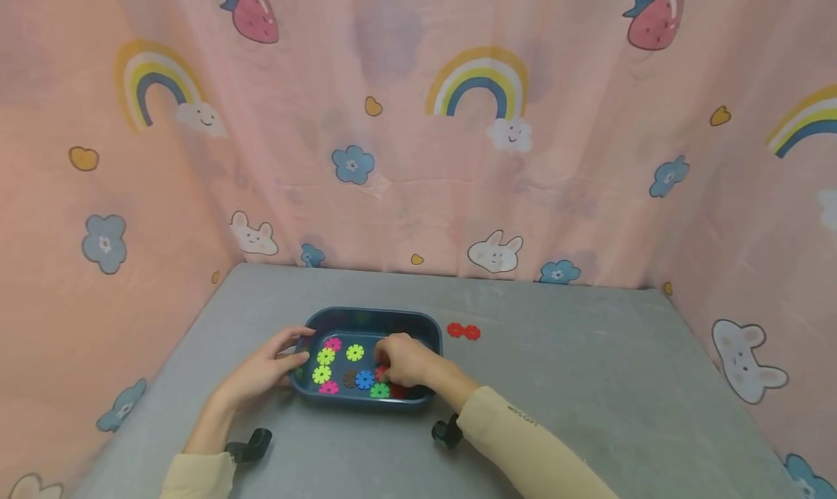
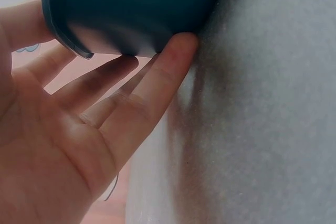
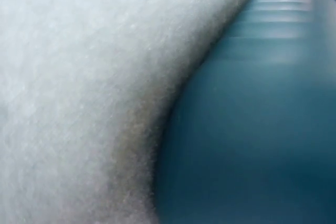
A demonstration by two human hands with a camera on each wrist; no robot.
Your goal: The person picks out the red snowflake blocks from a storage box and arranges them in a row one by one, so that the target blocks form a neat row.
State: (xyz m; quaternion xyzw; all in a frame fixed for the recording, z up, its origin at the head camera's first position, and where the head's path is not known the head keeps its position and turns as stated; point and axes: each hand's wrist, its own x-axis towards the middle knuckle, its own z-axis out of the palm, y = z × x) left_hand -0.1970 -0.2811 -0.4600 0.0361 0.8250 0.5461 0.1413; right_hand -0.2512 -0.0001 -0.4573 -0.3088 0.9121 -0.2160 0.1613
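Observation:
A dark blue tray point(image 1: 366, 404) stands on the grey table with several notched plastic snowflake discs in it. My left hand point(image 1: 264, 368) grips the tray's left end; the left wrist view shows the thumb at the rim and the fingers against the outer wall. Over the tray's right part, my right hand point(image 1: 407, 359) reaches in with curled fingers, pinching a red snowflake disc point(image 1: 381, 373) partly hidden by them. Close by lie a blue disc point(image 1: 365, 380), a green disc point(image 1: 379, 391) and a brown disc point(image 1: 349, 378). The right wrist view shows only the tray's outer wall point(image 3: 247, 129).
Two red discs point(image 1: 463, 331), side by side and touching, lie on the table point(image 1: 575, 368) just right of the tray. Yellow discs point(image 1: 325, 356) and pink discs point(image 1: 329, 388) are in the tray's left part. A pink patterned curtain point(image 1: 418, 194) encloses the table's back and sides.

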